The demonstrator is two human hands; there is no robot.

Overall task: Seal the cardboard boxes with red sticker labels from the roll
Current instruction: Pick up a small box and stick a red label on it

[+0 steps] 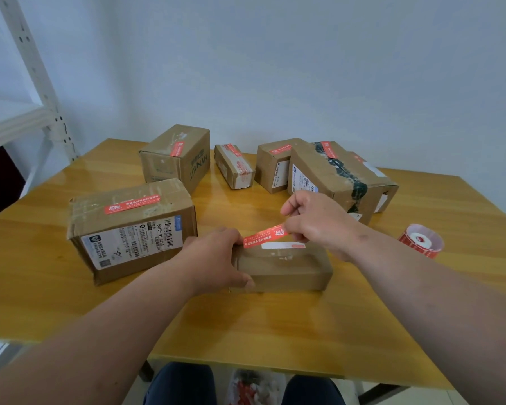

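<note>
Forearms reach in from the near edge of the tabletop (pixel 289 340). Left hand (pixel 216 258) clamps the small box (pixel 284 270), fingers (pixel 231 235) curled over its left end, thumb on the near face. Right hand (pixel 319 220) pinches one end of a red sticker label (pixel 265 235) between thumb and fingers; the strip slants down to the box top, its free end just beside the left fingertips. A white patch (pixel 284 245) lies under it on the lid. Left of the left hand stands a labelled box (pixel 129 229); beyond the fingers, four more. Right of the right hand sits the roll (pixel 421 240). Risk: a slanted strip may land crooked, crease, or stick to the fingertips.
</note>
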